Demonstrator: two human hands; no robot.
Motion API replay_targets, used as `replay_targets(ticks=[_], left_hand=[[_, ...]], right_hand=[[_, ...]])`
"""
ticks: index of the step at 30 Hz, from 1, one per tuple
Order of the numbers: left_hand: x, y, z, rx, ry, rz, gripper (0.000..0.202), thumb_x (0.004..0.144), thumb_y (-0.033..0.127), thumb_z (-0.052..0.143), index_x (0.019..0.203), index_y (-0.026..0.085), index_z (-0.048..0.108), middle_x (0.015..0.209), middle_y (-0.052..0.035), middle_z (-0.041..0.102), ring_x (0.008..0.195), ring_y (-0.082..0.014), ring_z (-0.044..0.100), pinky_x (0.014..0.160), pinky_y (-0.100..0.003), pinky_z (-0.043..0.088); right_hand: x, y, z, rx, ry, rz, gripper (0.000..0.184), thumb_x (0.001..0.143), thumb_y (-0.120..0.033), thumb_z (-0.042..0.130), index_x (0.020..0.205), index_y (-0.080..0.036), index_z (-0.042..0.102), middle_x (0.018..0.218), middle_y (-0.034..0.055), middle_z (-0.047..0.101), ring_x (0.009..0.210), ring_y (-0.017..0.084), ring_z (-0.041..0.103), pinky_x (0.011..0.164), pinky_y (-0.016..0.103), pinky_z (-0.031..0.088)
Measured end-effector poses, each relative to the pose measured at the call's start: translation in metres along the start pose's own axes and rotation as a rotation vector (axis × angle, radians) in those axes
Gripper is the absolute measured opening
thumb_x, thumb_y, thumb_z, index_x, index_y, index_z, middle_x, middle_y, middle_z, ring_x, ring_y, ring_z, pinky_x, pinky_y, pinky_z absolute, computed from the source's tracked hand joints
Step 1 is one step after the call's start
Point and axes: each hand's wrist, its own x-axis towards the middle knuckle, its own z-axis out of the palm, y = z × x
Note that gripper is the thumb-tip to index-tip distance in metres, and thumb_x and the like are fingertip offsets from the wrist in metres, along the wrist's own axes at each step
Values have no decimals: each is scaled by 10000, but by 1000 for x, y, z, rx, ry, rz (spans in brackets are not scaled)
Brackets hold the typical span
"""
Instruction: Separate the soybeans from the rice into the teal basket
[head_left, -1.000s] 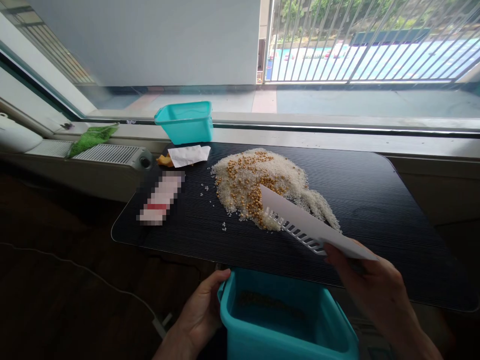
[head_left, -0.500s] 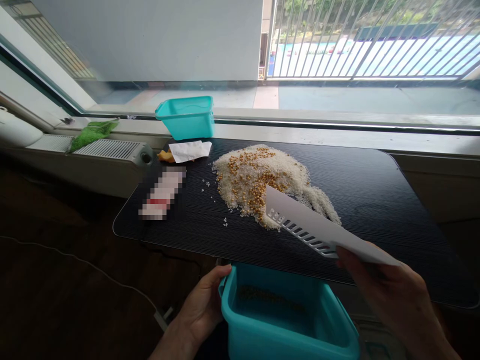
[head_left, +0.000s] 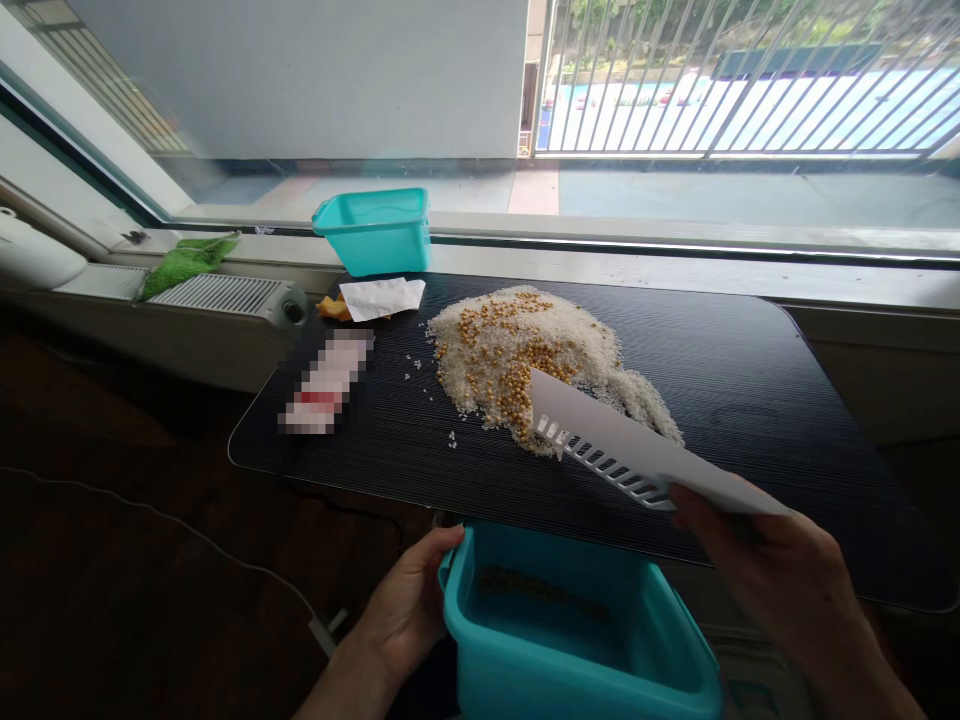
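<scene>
A heap of white rice [head_left: 592, 335] mixed with round golden-yellow beans [head_left: 517, 385] lies on the dark table. My right hand [head_left: 780, 570] grips one end of a flat white slotted plate [head_left: 637, 440]. Its far end touches the near side of the heap, with the row of slots along the lower edge. Below the table's front edge is a turquoise bin [head_left: 577, 665]. My left hand [head_left: 409, 590] holds its left side, thumb at the rim, the other fingers mostly hidden. A dim strip of grains [head_left: 540, 590] lies inside the bin.
A second turquoise bin [head_left: 382, 240] stands at the table's back left, by the window. In front of it are a white paper [head_left: 382, 298] and a blurred-out item [head_left: 330, 385]. A radiator with a green cloth [head_left: 191, 265] is at left. The table [head_left: 750, 400] has rounded corners.
My right hand and the held end of the white plate have shifted slightly left and up. The heap, the bin and my left hand look the same.
</scene>
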Motion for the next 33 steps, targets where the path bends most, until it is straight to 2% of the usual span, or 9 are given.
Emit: replay_targets(ticks=[5, 12, 17, 28, 33], left_hand=[[1, 0, 0, -6, -9, -3, 87, 763, 168, 618, 799, 107, 669, 699, -73, 734, 757, -227, 697, 770, -331, 527], [-1, 0, 1, -11, -24, -2, 82, 770, 158, 610, 777, 101, 668, 686, -75, 732, 719, -214, 695, 758, -321, 528], [1, 0, 2, 0, 1, -3, 82, 769, 166, 612, 767, 106, 668, 667, -68, 729, 696, -209, 693, 744, -317, 532], [1, -1, -1, -3, -25, -17, 97, 774, 168, 606, 782, 100, 674, 690, -72, 735, 675, -192, 686, 758, -306, 527], [0, -1, 0, -4, -23, -6, 105, 781, 159, 594, 768, 94, 676, 668, -68, 730, 648, -176, 679, 757, -292, 526]], right_hand=[[3, -4, 3, 13, 35, -12, 252, 771, -463, 588, 826, -260, 727, 506, -27, 665, 458, 187, 640, 422, 275, 516], [3, -8, -10, 8, 41, 148, 244, 737, -473, 616, 808, -268, 728, 505, -40, 668, 484, 198, 660, 467, 283, 547], [2, -11, -9, 80, -39, 98, 203, 740, -465, 615, 765, -297, 726, 476, -61, 649, 446, 183, 638, 422, 268, 524], [-1, -10, -7, 150, -59, 71, 166, 729, -413, 645, 766, -274, 728, 484, -56, 658, 423, 173, 628, 399, 251, 514], [4, -16, -7, 100, -14, 133, 173, 725, -410, 639, 753, -266, 730, 481, -45, 662, 443, 183, 644, 434, 260, 534]])
